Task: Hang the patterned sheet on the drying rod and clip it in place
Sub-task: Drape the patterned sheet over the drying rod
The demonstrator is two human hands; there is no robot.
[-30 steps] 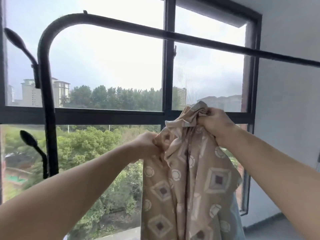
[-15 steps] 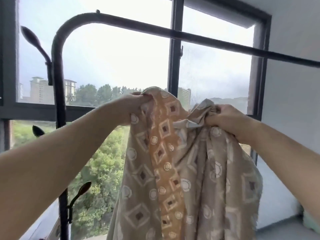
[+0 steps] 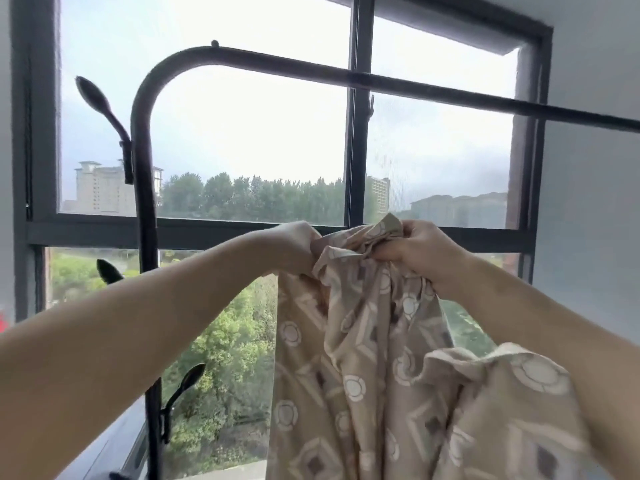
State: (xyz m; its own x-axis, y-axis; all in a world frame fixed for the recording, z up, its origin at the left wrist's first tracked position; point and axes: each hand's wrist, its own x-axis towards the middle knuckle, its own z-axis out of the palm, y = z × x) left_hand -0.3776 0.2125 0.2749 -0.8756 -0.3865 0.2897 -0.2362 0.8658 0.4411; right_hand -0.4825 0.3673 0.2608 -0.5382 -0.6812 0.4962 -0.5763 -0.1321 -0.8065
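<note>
Forearms are stretching up from the lower corners of the frame, and between them a patterned sheet [image 3: 381, 375] is hanging in folds down the lower centre and right, one fold lying against the right forearm. At centre frame, both hands are gripping the sheet's bunched top edge. The left hand [image 3: 294, 251] is closing its fingers round a gather of cloth. The right hand [image 3: 419, 251], just beside it, is pinching a crumpled wad between thumb and curled fingers. The sheet is hanging in the air well below the rod [image 3: 433, 88], touching no part of it.

Beyond the hands, the black rod is running from a curved post [image 3: 145, 202] at left centre across the upper frame to the right edge, bare along the whole stretch that shows. Hanging is judged not yet begun: the cloth is waiting to be lifted over the rod, spread, then clipped. No clip is showing, and no basket or bin is appearing anywhere in frame. Leaf-shaped hooks [image 3: 100, 102] are jutting from the post at left. Behind, a dark-framed window [image 3: 356, 168] is looking out on trees [image 3: 242, 199] and distant buildings [image 3: 100, 188].
</note>
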